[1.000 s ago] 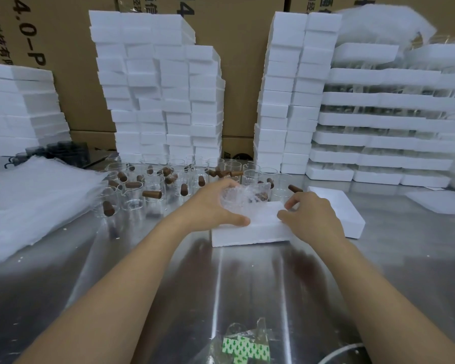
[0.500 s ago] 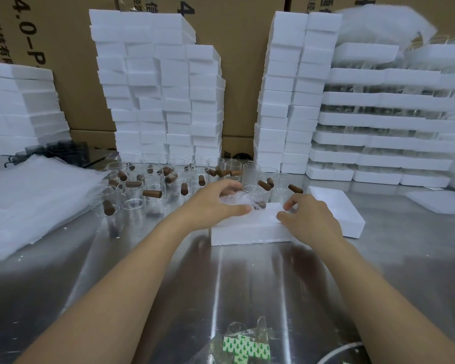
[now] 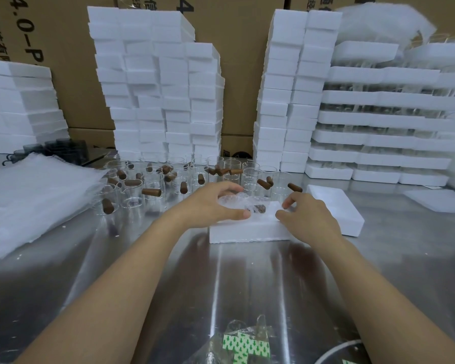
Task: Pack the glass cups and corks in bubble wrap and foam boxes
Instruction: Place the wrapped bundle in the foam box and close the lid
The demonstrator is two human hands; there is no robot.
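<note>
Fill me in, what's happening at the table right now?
A person is packing at a metal table. The left hand holds a bubble-wrapped bundle, a cork showing through it, on the foam box. The right hand is at the box's right edge; whether it grips anything is unclear. Unwrapped glass cups and corks wait behind, bubble wrap sheets lie to the left, and foam boxes are stacked at the back.

The table [image 3: 116,271] is finished in glossy, reflective metal; the foam box [image 3: 247,229] is moulded in matt white foam; the bubble wrap [image 3: 234,200] is made of crinkled clear plastic.
</note>
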